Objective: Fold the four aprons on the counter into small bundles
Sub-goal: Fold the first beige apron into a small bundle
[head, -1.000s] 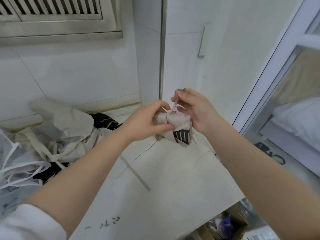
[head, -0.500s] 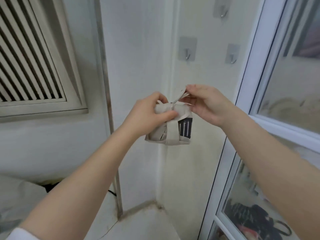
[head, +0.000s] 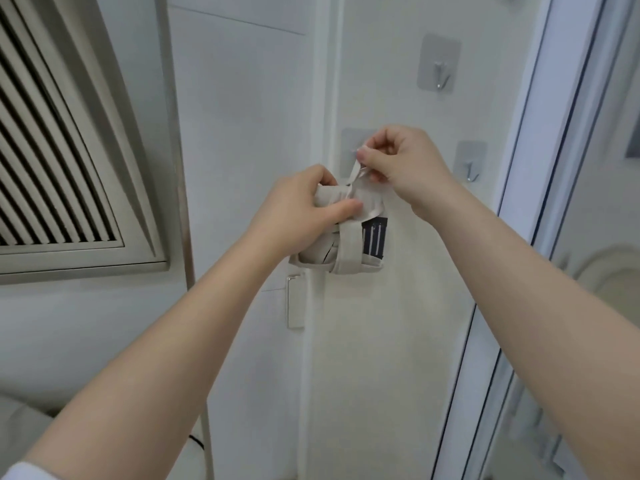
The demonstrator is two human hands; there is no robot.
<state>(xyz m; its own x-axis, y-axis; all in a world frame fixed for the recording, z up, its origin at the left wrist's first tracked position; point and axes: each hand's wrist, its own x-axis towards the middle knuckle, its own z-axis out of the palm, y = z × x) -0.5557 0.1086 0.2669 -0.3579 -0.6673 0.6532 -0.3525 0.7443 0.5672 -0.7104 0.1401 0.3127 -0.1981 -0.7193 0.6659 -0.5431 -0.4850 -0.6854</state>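
one adhesive hook [head: 356, 147] is mostly hidden behind my right hand [head: 401, 161], so i can't tell whether the thin strap loop [head: 354, 173] it pinches has reached it. my left hand [head: 301, 209] grips the apron bundle [head: 346, 244], held up against the white wall, thumb pressed across its top. two more metal hooks [head: 439, 65] sit nearby, a louvred vent [head: 52, 150] at left. beige cloth, wrapped by a flat band, dark striped patch showing.
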